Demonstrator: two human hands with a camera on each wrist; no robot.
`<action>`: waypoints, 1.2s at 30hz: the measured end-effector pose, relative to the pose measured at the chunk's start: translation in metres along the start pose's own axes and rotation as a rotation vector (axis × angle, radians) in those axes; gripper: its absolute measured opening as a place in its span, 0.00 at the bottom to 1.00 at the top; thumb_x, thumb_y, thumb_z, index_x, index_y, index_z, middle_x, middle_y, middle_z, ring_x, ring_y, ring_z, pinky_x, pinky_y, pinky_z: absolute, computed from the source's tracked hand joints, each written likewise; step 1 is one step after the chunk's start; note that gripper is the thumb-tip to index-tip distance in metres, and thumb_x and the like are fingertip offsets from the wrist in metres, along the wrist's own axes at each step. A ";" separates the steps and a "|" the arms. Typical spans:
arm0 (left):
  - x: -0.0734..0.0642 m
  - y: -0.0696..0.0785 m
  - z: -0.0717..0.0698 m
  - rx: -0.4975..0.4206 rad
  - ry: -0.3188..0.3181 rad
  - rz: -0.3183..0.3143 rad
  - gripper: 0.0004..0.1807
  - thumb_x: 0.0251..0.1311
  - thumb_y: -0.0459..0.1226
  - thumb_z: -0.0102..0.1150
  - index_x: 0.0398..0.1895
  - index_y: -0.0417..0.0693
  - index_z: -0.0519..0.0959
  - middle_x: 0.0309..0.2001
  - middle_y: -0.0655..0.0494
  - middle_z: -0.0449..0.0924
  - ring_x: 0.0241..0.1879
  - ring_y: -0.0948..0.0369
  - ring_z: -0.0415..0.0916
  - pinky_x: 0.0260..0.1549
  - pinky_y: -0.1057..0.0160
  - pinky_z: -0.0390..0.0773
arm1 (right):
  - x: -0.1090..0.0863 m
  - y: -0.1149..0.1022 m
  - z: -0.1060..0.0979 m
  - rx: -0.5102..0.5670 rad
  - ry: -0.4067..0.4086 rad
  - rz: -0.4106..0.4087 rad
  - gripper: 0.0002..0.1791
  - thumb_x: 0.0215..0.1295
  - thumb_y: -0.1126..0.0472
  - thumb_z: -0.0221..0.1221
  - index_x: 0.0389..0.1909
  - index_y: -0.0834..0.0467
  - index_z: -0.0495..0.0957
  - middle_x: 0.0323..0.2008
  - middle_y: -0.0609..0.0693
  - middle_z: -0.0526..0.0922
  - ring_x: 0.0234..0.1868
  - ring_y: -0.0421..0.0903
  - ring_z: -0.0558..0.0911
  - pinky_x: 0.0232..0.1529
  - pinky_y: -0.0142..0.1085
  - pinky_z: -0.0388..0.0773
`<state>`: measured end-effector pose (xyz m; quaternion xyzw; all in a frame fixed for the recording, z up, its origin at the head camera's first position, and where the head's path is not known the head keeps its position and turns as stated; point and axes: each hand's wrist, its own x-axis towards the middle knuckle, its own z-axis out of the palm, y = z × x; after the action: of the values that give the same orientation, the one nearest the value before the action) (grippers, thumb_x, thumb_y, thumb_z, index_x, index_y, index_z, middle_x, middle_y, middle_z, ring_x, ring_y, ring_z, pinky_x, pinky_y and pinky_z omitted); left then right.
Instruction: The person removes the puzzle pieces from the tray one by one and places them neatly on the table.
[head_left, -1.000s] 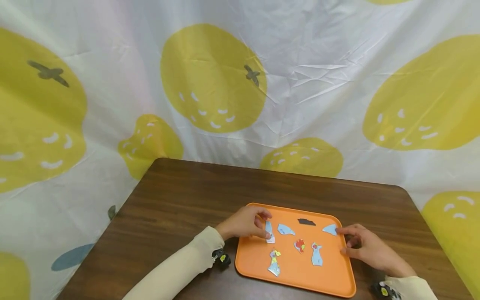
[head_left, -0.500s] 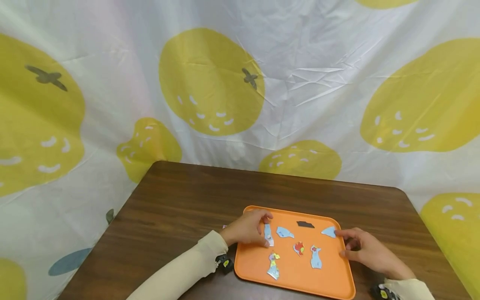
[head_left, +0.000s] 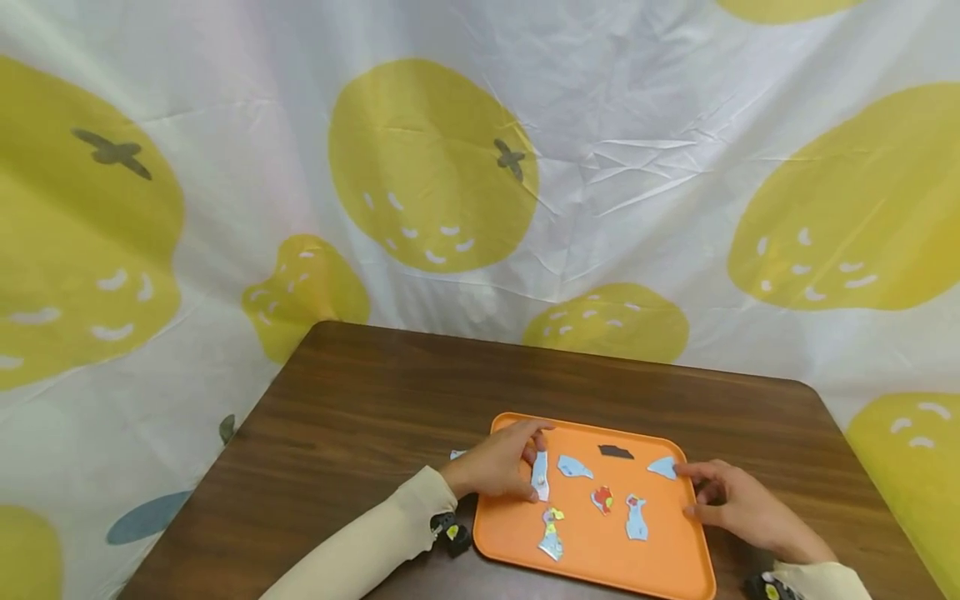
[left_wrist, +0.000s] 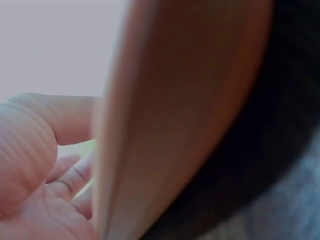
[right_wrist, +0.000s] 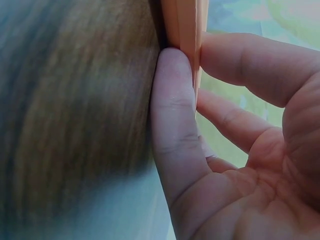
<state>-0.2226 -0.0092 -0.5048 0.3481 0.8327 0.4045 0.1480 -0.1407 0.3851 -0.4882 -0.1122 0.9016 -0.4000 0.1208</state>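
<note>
An orange tray bears several flat, irregular printed pieces. My left hand reaches over its left side, with bent fingers above a narrow pale blue piece and thumb at its near end. Just below that lies a yellow and pale blue piece. In the left wrist view, my left hand is partly hidden by the blurred tray edge. My right hand holds the tray's right rim beside a pale blue triangular piece; its fingers meet the rim in the right wrist view.
Also on the tray are a dark piece, a pale blue piece, a red piece and a tall pale blue piece. Part of another piece shows off the tray behind my left hand. A lemon-print curtain backs the brown table.
The narrow pale blue piece has slid slightly nearer to me with my left hand, narrowing its gap to the yellow and blue piece. My right hand stays at the tray's rim.
</note>
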 end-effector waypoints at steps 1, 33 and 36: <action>0.000 -0.001 0.000 -0.025 -0.007 0.007 0.56 0.46 0.30 0.85 0.79 0.49 0.62 0.57 0.55 0.74 0.44 0.68 0.77 0.45 0.72 0.80 | 0.000 0.000 0.000 0.003 -0.003 -0.002 0.34 0.64 0.60 0.73 0.68 0.68 0.76 0.50 0.60 0.77 0.37 0.35 0.79 0.39 0.29 0.77; -0.003 -0.004 -0.009 -0.406 -0.103 -0.050 0.33 0.58 0.27 0.76 0.66 0.58 0.82 0.45 0.54 0.83 0.40 0.64 0.83 0.42 0.69 0.83 | 0.004 0.003 -0.005 0.079 -0.071 0.056 0.36 0.67 0.61 0.71 0.72 0.71 0.70 0.47 0.59 0.79 0.37 0.39 0.79 0.38 0.31 0.77; -0.003 -0.003 -0.012 -0.437 -0.105 -0.061 0.32 0.59 0.26 0.75 0.66 0.57 0.82 0.45 0.55 0.84 0.42 0.63 0.85 0.42 0.67 0.84 | 0.004 0.002 -0.004 0.067 -0.065 0.053 0.36 0.66 0.61 0.71 0.71 0.71 0.71 0.46 0.58 0.80 0.37 0.38 0.79 0.38 0.31 0.78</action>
<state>-0.2281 -0.0197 -0.5001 0.3031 0.7265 0.5520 0.2752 -0.1458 0.3881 -0.4874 -0.0974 0.8859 -0.4227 0.1643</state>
